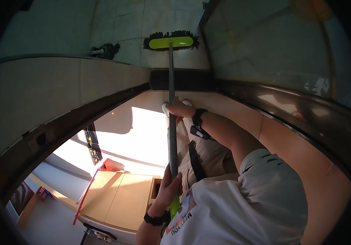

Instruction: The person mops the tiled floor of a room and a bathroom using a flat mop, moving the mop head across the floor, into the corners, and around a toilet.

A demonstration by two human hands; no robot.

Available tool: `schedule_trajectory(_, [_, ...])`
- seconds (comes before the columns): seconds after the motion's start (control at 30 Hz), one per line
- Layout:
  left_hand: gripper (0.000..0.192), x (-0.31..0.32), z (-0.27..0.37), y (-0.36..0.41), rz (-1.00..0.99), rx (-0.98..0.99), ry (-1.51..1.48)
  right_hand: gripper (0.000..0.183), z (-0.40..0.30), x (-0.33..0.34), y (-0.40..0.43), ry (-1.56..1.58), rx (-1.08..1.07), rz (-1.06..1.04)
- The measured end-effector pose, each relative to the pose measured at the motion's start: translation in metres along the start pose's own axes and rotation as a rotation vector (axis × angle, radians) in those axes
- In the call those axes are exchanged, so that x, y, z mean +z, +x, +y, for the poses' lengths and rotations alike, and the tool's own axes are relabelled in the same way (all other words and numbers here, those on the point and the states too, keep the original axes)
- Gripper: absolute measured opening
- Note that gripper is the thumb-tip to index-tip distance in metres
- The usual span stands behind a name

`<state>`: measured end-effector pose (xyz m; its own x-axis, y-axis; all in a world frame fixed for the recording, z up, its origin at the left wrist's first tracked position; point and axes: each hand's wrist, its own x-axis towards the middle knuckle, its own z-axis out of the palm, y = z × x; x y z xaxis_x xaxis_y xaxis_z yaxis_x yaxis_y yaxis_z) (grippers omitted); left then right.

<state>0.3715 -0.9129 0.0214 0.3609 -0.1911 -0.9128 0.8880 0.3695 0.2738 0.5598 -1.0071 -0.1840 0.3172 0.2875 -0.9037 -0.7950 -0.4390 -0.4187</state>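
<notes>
Both my hands hold the long grey pole of a floor broom or mop. Its yellow-green head, edged with dark bristles or fringe, rests on the tiled floor beyond a dark doorway threshold. Around the pole's middle, near my shoes, my right hand is closed. My left hand grips the near end, close to my body, where a green grip shows below it. The pole runs nearly straight ahead, crossing over the threshold.
A dark door frame with a latch hole runs along the left. The right side has a glossy panel. Beyond the left wall sits a small dark object, too dim to name. A wooden cabinet with red edging stands lower left, beside sunlit floor.
</notes>
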Motion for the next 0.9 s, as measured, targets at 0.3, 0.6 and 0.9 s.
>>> schedule_trajectory(0.3, [0.059,0.014,-0.017,-0.043,-0.004,0.192,0.344,0.030,0.040,0.020,-0.048,-0.059,0.059,0.050])
schedule_trajectory(0.6, [0.048,0.020,-0.001,0.066,-0.068,0.078,-0.172,0.023,-0.016,-0.029,0.035,-0.243,0.062,0.319])
schedule_trajectory(0.9, [0.052,-0.073,-0.094,-0.039,-0.127,-0.033,-0.097,0.028,0.098,0.070,-0.003,-0.219,0.224,-0.015])
